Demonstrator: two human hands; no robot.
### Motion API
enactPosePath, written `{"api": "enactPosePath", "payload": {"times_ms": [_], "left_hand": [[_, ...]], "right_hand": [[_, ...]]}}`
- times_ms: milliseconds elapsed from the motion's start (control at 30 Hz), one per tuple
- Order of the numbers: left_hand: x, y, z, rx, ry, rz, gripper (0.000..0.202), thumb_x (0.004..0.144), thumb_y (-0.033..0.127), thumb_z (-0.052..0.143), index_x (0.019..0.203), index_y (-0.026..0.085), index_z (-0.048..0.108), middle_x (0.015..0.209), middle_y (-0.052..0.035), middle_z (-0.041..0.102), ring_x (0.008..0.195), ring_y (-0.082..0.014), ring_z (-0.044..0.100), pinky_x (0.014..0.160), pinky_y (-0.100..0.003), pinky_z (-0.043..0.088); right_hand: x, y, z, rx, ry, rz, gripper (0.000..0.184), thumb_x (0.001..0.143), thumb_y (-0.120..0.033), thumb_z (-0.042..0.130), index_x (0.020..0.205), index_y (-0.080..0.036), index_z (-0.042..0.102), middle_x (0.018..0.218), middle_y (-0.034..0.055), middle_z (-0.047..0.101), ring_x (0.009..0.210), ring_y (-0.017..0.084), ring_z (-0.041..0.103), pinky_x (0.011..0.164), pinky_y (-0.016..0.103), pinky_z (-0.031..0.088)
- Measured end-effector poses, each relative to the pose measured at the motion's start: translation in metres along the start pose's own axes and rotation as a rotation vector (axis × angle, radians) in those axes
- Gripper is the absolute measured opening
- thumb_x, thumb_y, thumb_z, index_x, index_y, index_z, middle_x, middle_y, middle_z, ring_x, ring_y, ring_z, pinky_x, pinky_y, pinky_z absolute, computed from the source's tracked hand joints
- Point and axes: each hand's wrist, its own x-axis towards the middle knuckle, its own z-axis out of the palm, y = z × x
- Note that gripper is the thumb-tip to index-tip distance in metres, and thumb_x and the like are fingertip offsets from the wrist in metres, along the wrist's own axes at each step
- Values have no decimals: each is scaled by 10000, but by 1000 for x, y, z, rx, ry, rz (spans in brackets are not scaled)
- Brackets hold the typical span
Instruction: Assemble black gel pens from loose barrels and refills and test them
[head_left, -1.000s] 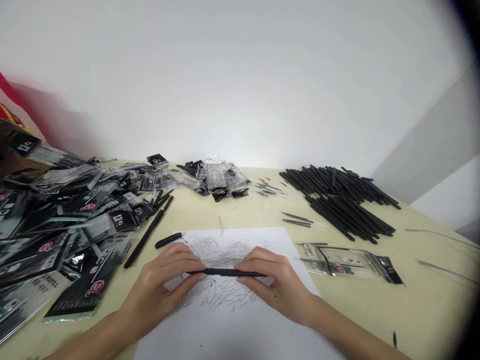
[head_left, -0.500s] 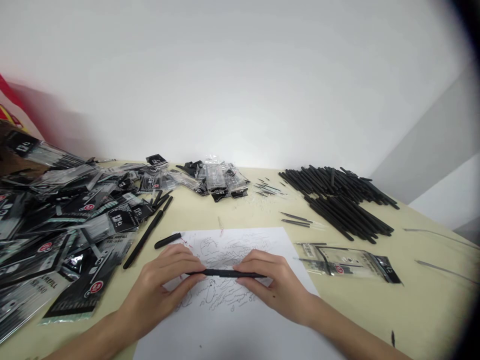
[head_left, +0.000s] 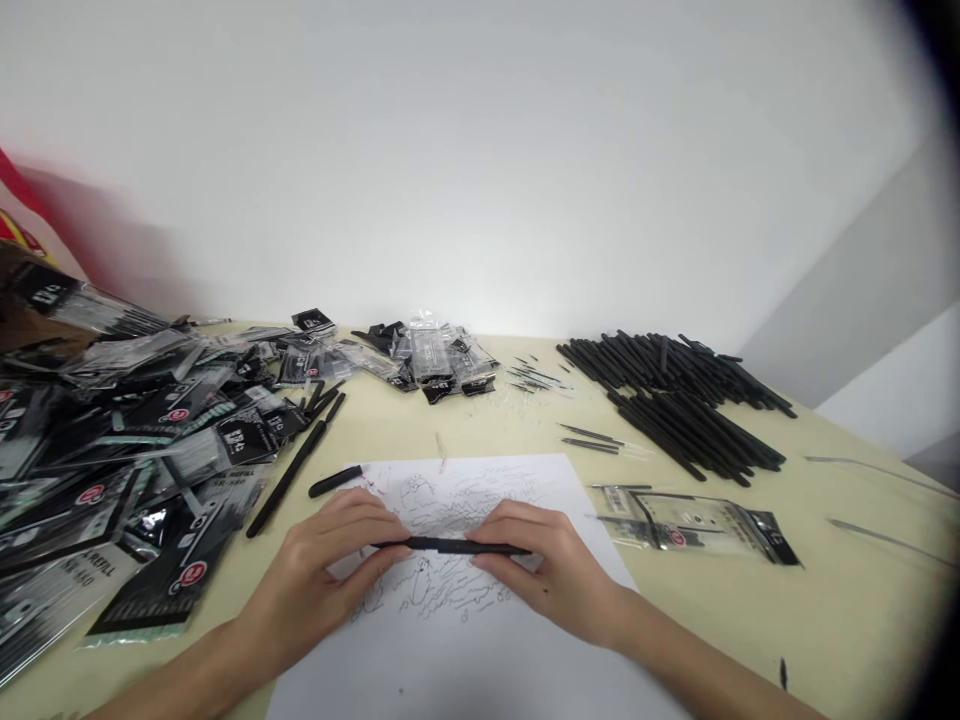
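Note:
A slim matte-black pen [head_left: 450, 545] lies level across the middle of the view, its ends pinched between the fingers of my left hand [head_left: 337, 565] and my right hand [head_left: 544, 565]. Both hands hover low over a white paper sheet [head_left: 465, 665] covered in pen scribbles. Near my left hand, a short black pen part [head_left: 335, 481] lies at the sheet's top-left corner. A longer black pen [head_left: 289, 482] lies on the table beyond it.
A large heap of black-and-clear refill packets [head_left: 135, 460] covers the left of the cream table [head_left: 847, 610]. Loose black pen barrels [head_left: 675, 395] lie in rows at the back right. Smaller packets [head_left: 442, 360], thin refills [head_left: 591, 440] and an opened packet [head_left: 694, 525] lie around them.
The whole view has drifted very slightly. My hands and the black pen keep almost the same place and grip.

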Motion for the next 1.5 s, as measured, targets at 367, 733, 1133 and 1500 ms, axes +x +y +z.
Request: {"api": "enactPosePath", "payload": {"times_ms": [367,733,1133,1500], "left_hand": [[-3,-3,0,-8,-20,-18,143,760,106,625,882,177,647,768,-22,672,785,-157,585,760,-302,490],[-5,-2,0,-16,-23,-7,169,758,86,626,898,180,635,777,-21,667,792,-158,575,755,-305,490],[-3,-2,-1,-12,-30,-11,163,757,94,624,893,181,642,769,-27,668,776,-159,582,729,-296,504],[-1,1,-1,-7,-16,-10,128,774,118,604,874,186,648,753,-28,670,756,-158,594,710,-287,508]], "right_hand": [[-1,4,1,-2,-2,-15,181,846,-171,552,1015,-175,617,833,58,608,729,144,555,626,248,452],[0,0,0,-3,-3,-12,177,852,-186,542,1009,-174,621,825,64,610,711,148,549,589,250,448],[0,1,0,-11,-4,-15,172,857,-194,537,1006,-170,620,819,60,606,708,143,549,598,247,450],[-1,1,0,-15,-14,-4,177,857,-199,535,1010,-177,622,818,61,607,705,146,543,592,246,441]]}}
